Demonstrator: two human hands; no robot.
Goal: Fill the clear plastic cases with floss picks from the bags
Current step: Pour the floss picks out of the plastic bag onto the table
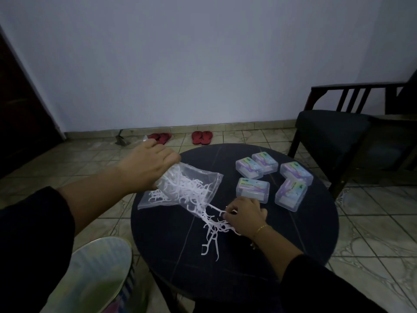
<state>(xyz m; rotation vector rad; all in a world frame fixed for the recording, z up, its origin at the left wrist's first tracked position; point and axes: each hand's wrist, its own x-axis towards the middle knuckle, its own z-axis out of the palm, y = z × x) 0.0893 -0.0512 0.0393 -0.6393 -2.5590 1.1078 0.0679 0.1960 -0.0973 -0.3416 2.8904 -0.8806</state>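
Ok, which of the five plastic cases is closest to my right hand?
The front-left case, just beyond the right hand. The other four sit farther back or off to the right.

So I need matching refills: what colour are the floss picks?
White, clearest in the head view: floss picks spilling from the bag.
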